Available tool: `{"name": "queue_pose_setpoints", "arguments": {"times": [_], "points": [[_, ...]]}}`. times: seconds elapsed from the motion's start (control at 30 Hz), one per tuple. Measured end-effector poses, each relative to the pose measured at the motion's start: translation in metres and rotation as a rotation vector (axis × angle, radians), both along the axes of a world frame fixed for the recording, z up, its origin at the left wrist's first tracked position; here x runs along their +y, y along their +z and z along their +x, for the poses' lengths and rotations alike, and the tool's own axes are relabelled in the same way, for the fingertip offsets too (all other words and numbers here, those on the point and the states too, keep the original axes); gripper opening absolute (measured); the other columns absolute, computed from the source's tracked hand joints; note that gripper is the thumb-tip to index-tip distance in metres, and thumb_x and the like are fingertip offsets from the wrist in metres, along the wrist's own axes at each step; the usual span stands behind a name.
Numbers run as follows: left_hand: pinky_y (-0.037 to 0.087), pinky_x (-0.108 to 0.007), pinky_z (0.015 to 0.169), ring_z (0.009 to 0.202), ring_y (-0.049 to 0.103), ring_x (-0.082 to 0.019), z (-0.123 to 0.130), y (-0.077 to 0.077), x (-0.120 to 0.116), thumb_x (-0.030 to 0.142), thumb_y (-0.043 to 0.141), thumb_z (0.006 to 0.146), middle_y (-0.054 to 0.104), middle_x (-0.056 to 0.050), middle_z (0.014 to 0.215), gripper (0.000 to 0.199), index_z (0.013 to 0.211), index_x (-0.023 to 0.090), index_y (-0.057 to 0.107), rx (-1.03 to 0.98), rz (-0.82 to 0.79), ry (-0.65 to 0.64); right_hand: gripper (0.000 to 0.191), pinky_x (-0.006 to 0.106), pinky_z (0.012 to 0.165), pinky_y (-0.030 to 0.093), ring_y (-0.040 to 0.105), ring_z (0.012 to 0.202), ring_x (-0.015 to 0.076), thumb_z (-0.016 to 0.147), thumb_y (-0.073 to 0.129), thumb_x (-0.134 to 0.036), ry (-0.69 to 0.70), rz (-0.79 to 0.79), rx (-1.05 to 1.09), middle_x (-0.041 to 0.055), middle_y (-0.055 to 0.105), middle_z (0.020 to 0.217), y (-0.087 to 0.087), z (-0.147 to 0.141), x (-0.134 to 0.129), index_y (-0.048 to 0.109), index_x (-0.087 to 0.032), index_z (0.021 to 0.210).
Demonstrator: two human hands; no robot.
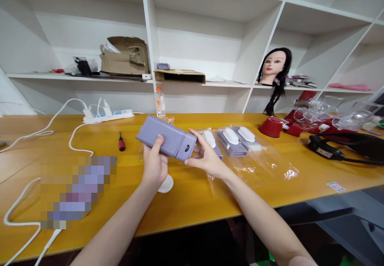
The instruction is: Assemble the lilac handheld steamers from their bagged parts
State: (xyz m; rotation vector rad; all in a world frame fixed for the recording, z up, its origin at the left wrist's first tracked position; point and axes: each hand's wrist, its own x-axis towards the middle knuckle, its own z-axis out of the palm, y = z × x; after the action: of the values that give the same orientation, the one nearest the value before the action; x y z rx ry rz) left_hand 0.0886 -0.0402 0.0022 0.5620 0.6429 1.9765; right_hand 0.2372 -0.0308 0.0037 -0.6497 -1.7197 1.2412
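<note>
A purple plastic case (165,137) with a ribbed face is held tilted above the table. My left hand (156,162) is closed around its lower side, thumb flat on the ribs. At the case's right end, a separate-looking section carries a small dark opening. The thumb and fingers of my right hand (207,156) grip that end; some fingertips are hidden behind it. Under my left wrist lies a white round piece (166,184), partly covered. To the right, purple cases with white oval parts (230,136) rest in clear plastic bags.
A red-black screwdriver (121,143) lies left of the hands, near a white power strip (108,116) with cables. A clear bottle (160,103) stands behind. Red stands (271,127) and a black headset-like object (325,148) are at right. White shelving (201,38) rises behind the table (192,206).
</note>
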Motion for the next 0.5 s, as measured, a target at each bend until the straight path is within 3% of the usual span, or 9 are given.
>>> {"name": "queue_pose_setpoints", "arguments": {"times": [0.13, 0.27, 0.37, 0.5], "points": [[0.046, -0.024, 0.087, 0.106, 0.055, -0.014, 0.0004, -0.0007, 0.0008, 0.026, 0.067, 0.073, 0.061, -0.003, 0.116, 0.032, 0.104, 0.025, 0.059, -0.009, 0.019, 0.015, 0.080, 0.029, 0.066, 0.052, 0.061, 0.074, 0.0117, 0.068, 0.068, -0.021, 0.050, -0.018, -0.003, 0.0079, 0.042, 0.129, 0.0016, 0.0007, -0.0023, 0.026, -0.032, 0.134], [0.048, -0.025, 0.083, 0.099, 0.057, -0.014, 0.0003, -0.0018, 0.0004, 0.027, 0.067, 0.073, 0.062, -0.003, 0.112, 0.033, 0.106, 0.025, 0.058, 0.008, 0.017, -0.010, 0.062, 0.029, 0.060, 0.052, 0.059, 0.061, 0.0083, 0.072, 0.060, -0.021, 0.095, -0.080, 0.054, 0.0068, 0.041, 0.130, 0.0041, -0.0002, -0.0023, 0.033, -0.031, 0.127], [0.048, -0.024, 0.081, 0.094, 0.058, -0.012, 0.0015, -0.0027, -0.0009, 0.026, 0.069, 0.071, 0.062, -0.002, 0.107, 0.034, 0.103, 0.025, 0.058, 0.021, 0.028, 0.006, 0.055, 0.027, 0.057, 0.051, 0.057, 0.067, 0.0105, 0.068, 0.056, -0.018, 0.033, -0.097, 0.098, 0.0047, 0.046, 0.122, 0.0037, -0.0029, -0.0015, 0.040, -0.029, 0.120], [0.047, -0.023, 0.081, 0.093, 0.058, -0.012, 0.0045, -0.0035, -0.0027, 0.026, 0.071, 0.068, 0.063, -0.002, 0.103, 0.035, 0.100, 0.024, 0.058, 0.055, 0.058, 0.058, 0.054, 0.023, 0.059, 0.048, 0.052, 0.081, 0.0145, 0.061, 0.054, -0.014, -0.112, 0.005, 0.093, 0.0029, 0.053, 0.106, 0.0007, -0.0051, -0.0003, 0.047, -0.025, 0.114]]}}
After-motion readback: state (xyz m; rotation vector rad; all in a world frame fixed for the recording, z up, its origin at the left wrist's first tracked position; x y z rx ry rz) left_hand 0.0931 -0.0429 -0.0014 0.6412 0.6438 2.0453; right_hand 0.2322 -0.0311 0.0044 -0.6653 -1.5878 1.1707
